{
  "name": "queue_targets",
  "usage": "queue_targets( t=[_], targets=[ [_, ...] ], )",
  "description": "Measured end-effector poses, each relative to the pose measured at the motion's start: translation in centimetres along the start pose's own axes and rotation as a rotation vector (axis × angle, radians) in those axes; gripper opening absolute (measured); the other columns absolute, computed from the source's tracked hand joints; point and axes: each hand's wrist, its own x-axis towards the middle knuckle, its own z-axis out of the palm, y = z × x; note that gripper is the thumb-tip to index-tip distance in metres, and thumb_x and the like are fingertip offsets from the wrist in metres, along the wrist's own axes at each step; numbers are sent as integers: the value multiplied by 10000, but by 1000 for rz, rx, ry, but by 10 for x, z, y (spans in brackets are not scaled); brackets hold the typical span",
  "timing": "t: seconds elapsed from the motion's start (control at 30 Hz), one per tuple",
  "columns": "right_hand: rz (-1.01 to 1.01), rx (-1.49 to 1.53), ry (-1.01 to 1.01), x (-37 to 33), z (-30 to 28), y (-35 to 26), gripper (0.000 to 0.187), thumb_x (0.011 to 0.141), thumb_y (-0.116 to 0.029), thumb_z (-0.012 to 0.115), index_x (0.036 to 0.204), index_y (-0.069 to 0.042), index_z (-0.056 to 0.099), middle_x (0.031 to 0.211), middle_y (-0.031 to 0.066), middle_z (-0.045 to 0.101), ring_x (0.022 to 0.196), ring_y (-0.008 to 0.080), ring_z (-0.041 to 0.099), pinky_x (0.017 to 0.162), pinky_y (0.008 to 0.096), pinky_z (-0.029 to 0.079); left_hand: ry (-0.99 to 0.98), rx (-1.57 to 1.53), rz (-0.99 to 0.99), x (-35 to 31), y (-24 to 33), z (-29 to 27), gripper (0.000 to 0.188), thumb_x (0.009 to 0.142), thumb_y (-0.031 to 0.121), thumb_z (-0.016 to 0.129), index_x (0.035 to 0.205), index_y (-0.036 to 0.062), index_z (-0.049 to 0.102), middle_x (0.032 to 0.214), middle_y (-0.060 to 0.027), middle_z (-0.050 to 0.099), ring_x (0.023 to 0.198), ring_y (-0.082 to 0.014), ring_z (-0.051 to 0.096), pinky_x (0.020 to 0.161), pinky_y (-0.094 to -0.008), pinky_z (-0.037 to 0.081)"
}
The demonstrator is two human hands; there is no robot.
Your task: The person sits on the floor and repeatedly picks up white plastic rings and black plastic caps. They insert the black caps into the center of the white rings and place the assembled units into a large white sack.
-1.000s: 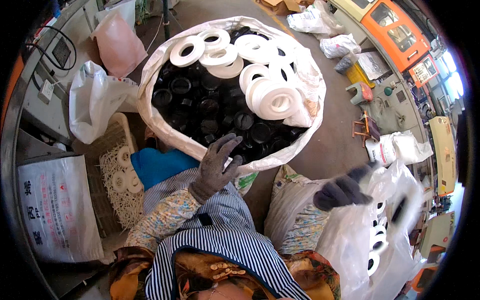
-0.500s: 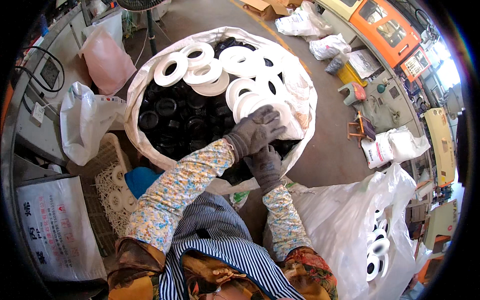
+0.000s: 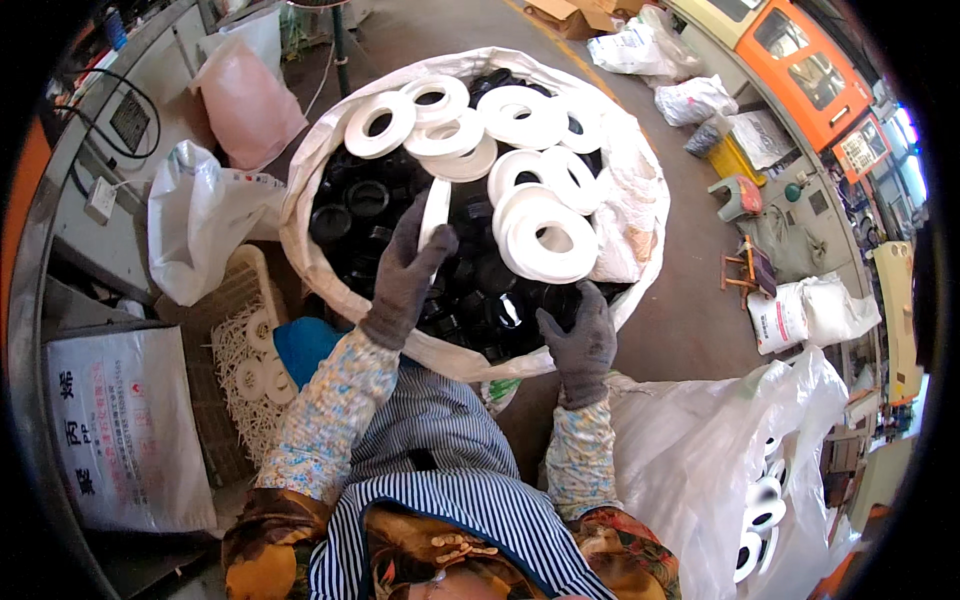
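A large white woven sack [image 3: 300,235] stands before me, filled with black plastic caps [image 3: 368,198] and white plastic rings [image 3: 545,238] lying on top of them. My left hand [image 3: 408,268], in a grey glove, grips one white ring [image 3: 435,212], seen edge-on and tilted up over the caps. At the sack's near right side is my right hand [image 3: 583,345], also gloved. Its thumb and fingers are spread apart around dark caps, just below a stack of rings; no held piece can be made out.
To the left, a basket [image 3: 262,290] holds white rings and thin sticks, with a blue cloth [image 3: 305,345] beside it. A clear plastic bag [image 3: 680,420] with more rings stands at lower right. Beyond are a small stool [image 3: 738,197], white sacks [image 3: 780,318] and an orange machine [image 3: 800,60].
My hands, together over the rings before, have parted. The left moved left and now grips a ring on edge; the right sits apart at the sack's near right. The view has shifted slightly.
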Motion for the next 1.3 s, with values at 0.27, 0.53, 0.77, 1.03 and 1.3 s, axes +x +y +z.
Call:
queue_targets(
  t=[0.27,0.53,0.77,1.03,1.3],
  targets=[
    [-361,466,-270,-6,-3,-103,835,736,-194,840,1468,-49,466,1252,212,576,1121,375,632,919,426,554,-251,479,372,-84,-20,-59,586,927,165,668,1463,104,440,1363,-183,547,1206,-303,604,985,-409,554],
    [-438,421,-408,-17,-4,-111,777,742,-183,833,1433,-59,499,1260,219,562,1108,395,630,909,441,566,-312,702,558,-104,6,-68,841,784,-42,759,1517,164,403,1438,-226,480,1270,-394,560,991,-416,557],
    [-652,284,-397,-11,-10,-103,775,732,-175,829,1433,-97,507,1299,225,554,1110,391,638,884,427,578,-394,709,551,-107,21,-66,888,749,-35,778,1525,138,384,1465,-260,444,1280,-421,549,1014,-440,540],
    [-546,348,-354,-12,-10,-110,734,770,-309,839,1358,0,526,1117,217,652,893,365,711,740,417,595,-382,758,629,-105,19,-62,931,719,-41,799,1526,136,369,1460,-266,446,1279,-426,551,1012,-454,536],
    [-264,102,-348,-20,-7,-104,802,807,-544,753,1297,57,546,1034,243,679,839,362,712,666,408,576,-329,818,477,-107,10,-61,882,732,-42,780,1508,131,399,1427,-268,478,1224,-434,586,992,-463,547]
  ],
)
